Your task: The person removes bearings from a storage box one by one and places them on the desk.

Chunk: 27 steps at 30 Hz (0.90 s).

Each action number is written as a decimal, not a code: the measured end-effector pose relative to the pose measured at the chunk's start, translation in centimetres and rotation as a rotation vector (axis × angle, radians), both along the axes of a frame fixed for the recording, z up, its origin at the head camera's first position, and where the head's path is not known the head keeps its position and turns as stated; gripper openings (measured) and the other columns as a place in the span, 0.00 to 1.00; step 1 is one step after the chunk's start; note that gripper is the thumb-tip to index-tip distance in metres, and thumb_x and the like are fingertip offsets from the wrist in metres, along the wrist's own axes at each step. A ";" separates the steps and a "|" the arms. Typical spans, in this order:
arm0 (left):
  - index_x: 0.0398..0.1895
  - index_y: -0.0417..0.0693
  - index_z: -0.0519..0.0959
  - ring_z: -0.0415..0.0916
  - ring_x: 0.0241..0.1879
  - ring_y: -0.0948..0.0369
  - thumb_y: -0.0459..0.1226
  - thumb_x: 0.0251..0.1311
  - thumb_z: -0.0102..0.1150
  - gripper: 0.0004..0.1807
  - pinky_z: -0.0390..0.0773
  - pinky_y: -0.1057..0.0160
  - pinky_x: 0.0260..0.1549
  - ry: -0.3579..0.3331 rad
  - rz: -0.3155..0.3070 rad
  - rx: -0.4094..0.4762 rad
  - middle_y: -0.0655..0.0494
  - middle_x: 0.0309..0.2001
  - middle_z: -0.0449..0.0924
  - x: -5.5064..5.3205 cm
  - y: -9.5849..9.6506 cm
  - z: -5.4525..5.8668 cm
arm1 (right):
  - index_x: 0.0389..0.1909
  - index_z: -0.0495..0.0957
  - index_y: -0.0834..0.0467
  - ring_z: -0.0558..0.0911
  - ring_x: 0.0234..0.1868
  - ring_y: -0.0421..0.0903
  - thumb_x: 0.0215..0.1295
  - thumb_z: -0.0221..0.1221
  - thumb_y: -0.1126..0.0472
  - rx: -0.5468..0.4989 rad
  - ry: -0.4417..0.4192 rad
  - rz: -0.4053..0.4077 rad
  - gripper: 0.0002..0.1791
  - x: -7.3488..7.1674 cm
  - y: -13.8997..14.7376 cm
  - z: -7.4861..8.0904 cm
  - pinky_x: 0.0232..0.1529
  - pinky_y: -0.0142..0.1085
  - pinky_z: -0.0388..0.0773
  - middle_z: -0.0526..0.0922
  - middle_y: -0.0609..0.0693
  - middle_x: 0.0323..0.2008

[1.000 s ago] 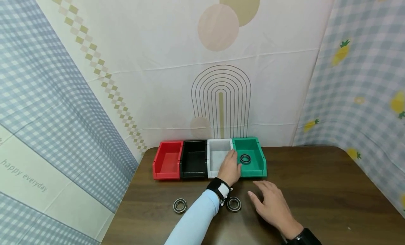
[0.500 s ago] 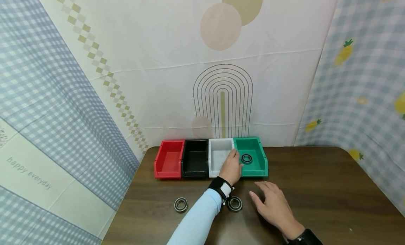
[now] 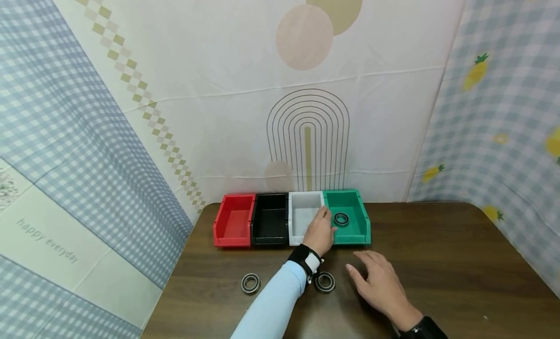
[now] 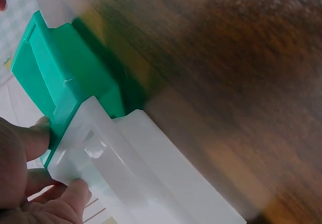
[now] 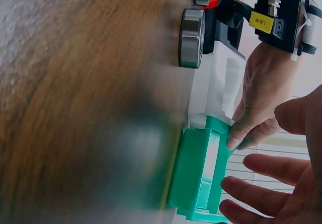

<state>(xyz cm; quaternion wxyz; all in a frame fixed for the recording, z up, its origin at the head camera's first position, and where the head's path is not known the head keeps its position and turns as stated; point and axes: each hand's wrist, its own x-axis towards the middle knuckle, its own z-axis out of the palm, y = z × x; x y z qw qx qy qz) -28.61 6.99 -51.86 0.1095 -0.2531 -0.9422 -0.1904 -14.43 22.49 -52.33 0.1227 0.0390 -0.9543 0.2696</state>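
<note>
In the head view, my left hand (image 3: pixel 319 232) is at the partition where the white bin (image 3: pixel 301 221) meets the green bin (image 3: pixel 347 238). The left wrist view shows its thumb (image 4: pixel 37 136) on the green side and fingers (image 4: pixel 75 196) on the white side, pinching the two adjoining walls. Inside the green bin lies a ball bearing (image 3: pixel 341 225). My right hand (image 3: pixel 380 285) hovers over the table in front of the green bin, fingers spread and holding nothing. Another bearing (image 3: pixel 325 291) lies between it and the left wrist.
A black bin (image 3: pixel 269 222) and a red bin (image 3: pixel 234 224) continue the row to the left, against the curtain (image 3: pixel 236 134) at the table's back edge. A third bearing (image 3: pixel 251 293) rests on the wooden table (image 3: pixel 437 261), left of the left forearm.
The head view has shifted very slightly. Both hands stay in nearly the same place, the left one still at the wall between the white and green bins.
</note>
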 end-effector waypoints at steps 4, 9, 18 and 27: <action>0.76 0.34 0.71 0.74 0.75 0.51 0.39 0.75 0.65 0.31 0.78 0.61 0.70 -0.018 0.003 0.021 0.40 0.77 0.70 -0.3 0.0 -0.4 | 0.63 0.84 0.62 0.78 0.68 0.68 0.75 0.65 0.48 -0.006 -0.001 0.000 0.25 -0.2 -0.1 0.1 0.66 0.70 0.73 0.84 0.64 0.62; 0.76 0.33 0.70 0.76 0.74 0.50 0.37 0.75 0.64 0.31 0.80 0.61 0.68 -0.030 0.004 0.058 0.40 0.78 0.69 -0.3 0.1 -0.5 | 0.63 0.83 0.62 0.78 0.68 0.68 0.76 0.64 0.48 -0.012 0.012 0.005 0.26 -0.5 -0.1 0.3 0.66 0.70 0.74 0.84 0.64 0.62; 0.76 0.34 0.70 0.79 0.70 0.51 0.37 0.74 0.65 0.31 0.82 0.61 0.65 -0.022 0.004 0.061 0.39 0.77 0.69 -0.2 0.2 -0.6 | 0.65 0.81 0.64 0.78 0.69 0.68 0.77 0.63 0.47 -0.027 0.045 0.021 0.28 -2.0 -0.3 0.9 0.66 0.68 0.75 0.83 0.65 0.64; 0.76 0.35 0.70 0.82 0.67 0.53 0.38 0.75 0.65 0.32 0.84 0.65 0.61 0.006 0.004 0.035 0.40 0.77 0.69 -0.4 0.2 -1.0 | 0.68 0.78 0.66 0.76 0.71 0.69 0.79 0.61 0.52 -0.048 0.039 0.040 0.27 -3.9 -0.3 0.8 0.67 0.68 0.75 0.80 0.67 0.67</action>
